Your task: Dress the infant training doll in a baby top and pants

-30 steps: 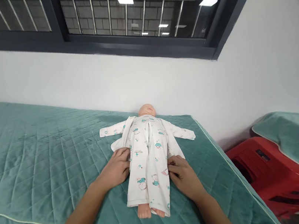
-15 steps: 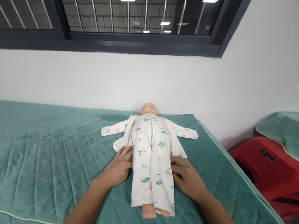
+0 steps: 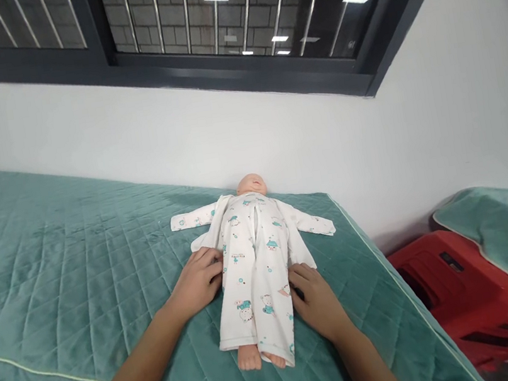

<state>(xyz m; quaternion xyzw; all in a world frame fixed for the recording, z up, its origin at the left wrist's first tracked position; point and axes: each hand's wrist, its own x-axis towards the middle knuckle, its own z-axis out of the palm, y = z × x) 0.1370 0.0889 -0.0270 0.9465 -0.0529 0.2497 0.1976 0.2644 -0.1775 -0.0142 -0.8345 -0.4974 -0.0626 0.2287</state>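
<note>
A baby doll (image 3: pixel 253 184) lies on its back on a green quilted bed cover, its head towards the wall and its bare feet towards me. White printed trousers (image 3: pixel 255 279) cover its front from the chest down to the ankles. Under them spreads a white printed long-sleeved top (image 3: pixel 195 217), with both sleeves out to the sides. My left hand (image 3: pixel 199 278) is closed at the left edge of the trousers, beside the thigh. Along the right edge, slightly lower, the curled fingers of my right hand (image 3: pixel 315 296) grip the fabric. Both sets of fingertips are partly hidden.
The green quilted cover (image 3: pixel 78 261) stretches far to the left and ends in a piped edge at the right. A white wall and a dark-framed barred window (image 3: pixel 236 72) stand behind. Right of the bed is a red plastic chair (image 3: pixel 479 290) with green fabric over it.
My left hand has shifted very slightly left along the trousers' edge. The right hand and the doll keep nearly the same place; the view has moved a little.
</note>
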